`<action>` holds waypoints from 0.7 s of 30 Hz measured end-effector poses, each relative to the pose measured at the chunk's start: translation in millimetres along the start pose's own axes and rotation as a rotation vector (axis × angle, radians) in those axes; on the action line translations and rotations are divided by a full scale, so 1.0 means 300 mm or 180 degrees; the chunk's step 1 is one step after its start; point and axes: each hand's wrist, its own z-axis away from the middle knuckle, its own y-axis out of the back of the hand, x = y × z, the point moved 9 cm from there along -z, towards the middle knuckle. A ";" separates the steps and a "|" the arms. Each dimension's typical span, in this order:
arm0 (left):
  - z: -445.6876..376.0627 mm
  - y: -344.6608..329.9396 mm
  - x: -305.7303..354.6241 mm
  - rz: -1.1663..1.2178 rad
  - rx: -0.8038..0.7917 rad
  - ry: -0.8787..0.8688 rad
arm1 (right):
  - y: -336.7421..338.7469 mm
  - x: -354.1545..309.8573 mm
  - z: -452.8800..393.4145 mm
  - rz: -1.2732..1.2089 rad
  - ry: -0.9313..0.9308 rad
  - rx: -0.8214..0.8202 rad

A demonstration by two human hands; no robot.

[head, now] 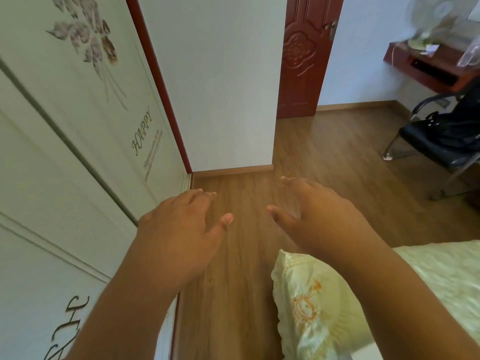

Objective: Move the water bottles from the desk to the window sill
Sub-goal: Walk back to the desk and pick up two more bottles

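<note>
My left hand [179,229] and my right hand [322,219] are held out in front of me over the wooden floor [246,229], palms down, fingers apart, holding nothing. The red-brown desk [426,64] stands far off at the upper right, with a fan and clear plastic on it. A clear bottle-like shape [471,54] shows at the desk's right end, too blurred to name. No window sill is in view.
A white wardrobe [65,152] with flower prints fills the left side. A bed with a pale yellow pillow [314,307] lies at the lower right. A black chair [441,141] with a dark bag stands before the desk. A red-brown door [301,55] is open ahead.
</note>
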 end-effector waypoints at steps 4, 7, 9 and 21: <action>-0.128 0.004 0.017 0.0069 0.0011 -0.0061 | 0.003 0.036 -0.101 0.0028 -0.0058 -0.0055; -0.234 0.003 0.017 0.0087 -0.0062 -0.0118 | -0.001 0.054 -0.197 0.0057 -0.0162 -0.0076; -0.307 0.008 0.015 0.0074 -0.0082 -0.0184 | -0.002 0.056 -0.264 0.0099 -0.0218 -0.0053; -0.901 0.140 -0.087 0.0069 -0.0212 -0.0668 | 0.032 -0.048 -0.749 0.0197 -0.0748 0.0185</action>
